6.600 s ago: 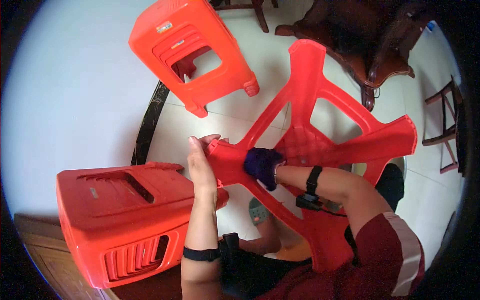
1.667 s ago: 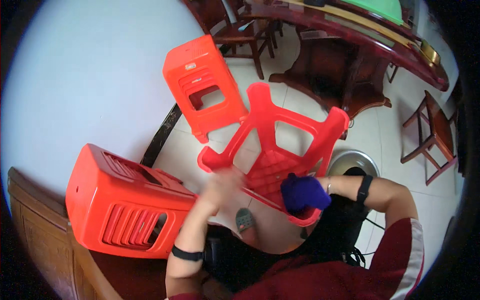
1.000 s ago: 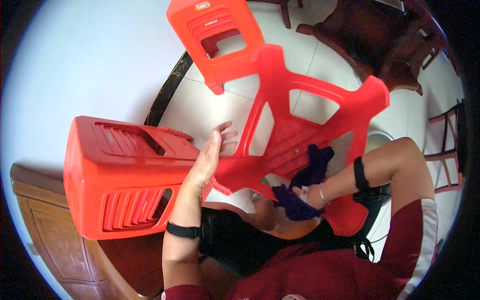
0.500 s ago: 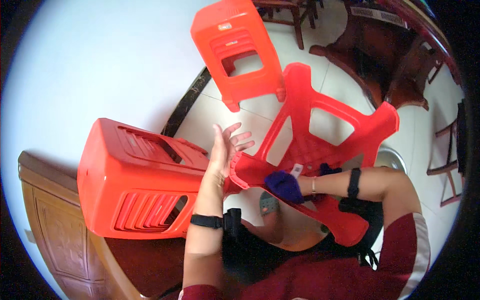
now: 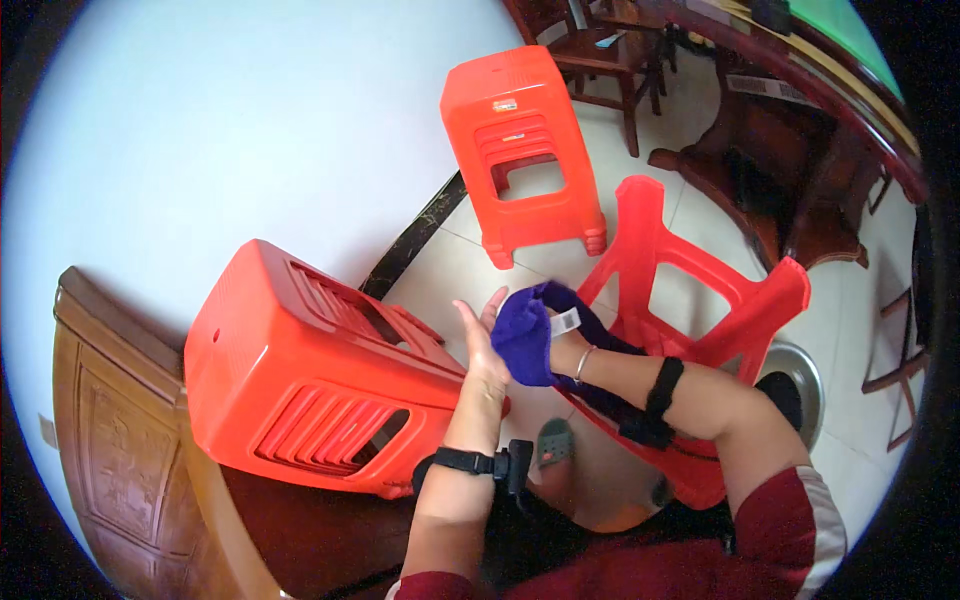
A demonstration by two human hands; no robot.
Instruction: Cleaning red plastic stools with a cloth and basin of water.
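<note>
A purple cloth with a white tag covers most of my right hand, which grips it; the fingers are hidden beneath. Right beside it is my left hand, palm turned toward the cloth and fingers apart, close against its edge. Below and behind the cloth, an upturned red plastic stool rests by my lap with its legs pointing up and outward. To the left of my left forearm, a red plastic stool lies tilted on a dark wooden seat.
Another red stool stands upright on the tiled floor by the white wall. A carved wooden panel is at the left. Dark wooden chairs and a table edge fill the far right. A round metal rim shows behind my right arm.
My right hand has moved left and up with the purple cloth, from the upturned stool to my left hand. The whole view has shifted, so the stools appear lower and further right.
</note>
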